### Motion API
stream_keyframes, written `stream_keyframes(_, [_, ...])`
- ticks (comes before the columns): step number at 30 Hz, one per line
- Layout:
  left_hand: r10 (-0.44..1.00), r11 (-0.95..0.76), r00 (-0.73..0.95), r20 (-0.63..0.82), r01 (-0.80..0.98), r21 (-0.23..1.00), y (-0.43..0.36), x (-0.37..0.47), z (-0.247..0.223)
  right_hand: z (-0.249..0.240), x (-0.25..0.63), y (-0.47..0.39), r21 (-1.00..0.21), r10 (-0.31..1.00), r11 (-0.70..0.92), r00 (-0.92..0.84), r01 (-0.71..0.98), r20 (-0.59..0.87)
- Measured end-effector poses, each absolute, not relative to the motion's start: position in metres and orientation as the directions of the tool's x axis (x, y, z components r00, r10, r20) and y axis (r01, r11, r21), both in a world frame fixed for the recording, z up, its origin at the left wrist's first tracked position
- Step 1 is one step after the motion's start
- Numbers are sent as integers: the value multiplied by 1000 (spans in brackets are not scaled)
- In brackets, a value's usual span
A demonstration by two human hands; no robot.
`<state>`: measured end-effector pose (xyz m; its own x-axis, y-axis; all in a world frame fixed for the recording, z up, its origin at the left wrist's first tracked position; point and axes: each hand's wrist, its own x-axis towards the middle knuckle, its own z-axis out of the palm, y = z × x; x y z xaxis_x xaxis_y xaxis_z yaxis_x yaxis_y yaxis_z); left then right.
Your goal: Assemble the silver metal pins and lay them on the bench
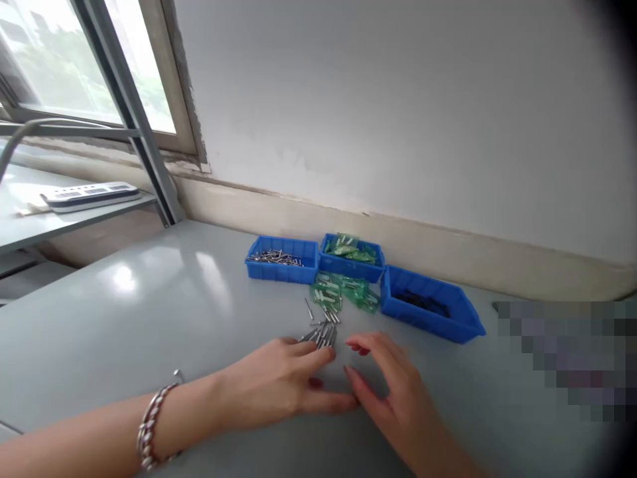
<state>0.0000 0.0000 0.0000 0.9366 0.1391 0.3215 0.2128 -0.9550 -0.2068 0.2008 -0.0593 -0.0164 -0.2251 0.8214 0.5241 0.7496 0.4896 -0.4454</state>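
My left hand [286, 385] lies low over the table, fingers stretched out and touching the near side of a loose pile of thin metal pins [324, 334]. Its thumb points right, with the tip close to the thumb of my right hand [393, 392]. That right hand is curved, with a gap between thumb and fingers and nothing visible in it. More pins [329, 313] lie just beyond the pile, beside green plastic bags [353, 290] that hold similar pins. What is under my left fingers is partly hidden.
Behind the bags stand a blue bin [281, 273] of metal pins, a blue bin [353, 269] of green bags and a blue bin [423, 325] with dark pieces. A wall rises behind the grey table [149, 299]. A power strip [92, 197] rests on a surface at left.
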Motion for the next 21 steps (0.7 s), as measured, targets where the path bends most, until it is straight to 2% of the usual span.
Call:
stream_keyframes(4, [174, -942, 914, 367, 263, -208, 2, 0, -1, -19, 205, -57, -431, 824, 484, -232, 761, 517])
stream_keyframes(8, [271, -932, 817, 510, 355, -73, 8, 0, -4, -21, 208, -54, -400, 837, 474, -260, 784, 482])
stream_keyframes(11, [318, -919, 750, 580, 394, -5, 13, -2, -7, -18, 206, -50, -242, 835, 486, -364, 840, 413])
stream_keyframes(15, [335, -920, 749, 571, 390, 28, 16, -5, -7, -14, 199, -39, 0, 809, 504, -472, 863, 351])
stream_keyframes(21, [334, -930, 767, 547, 363, 59, 16, -6, -5, -14, 191, -18, 140, 768, 533, -547, 834, 333])
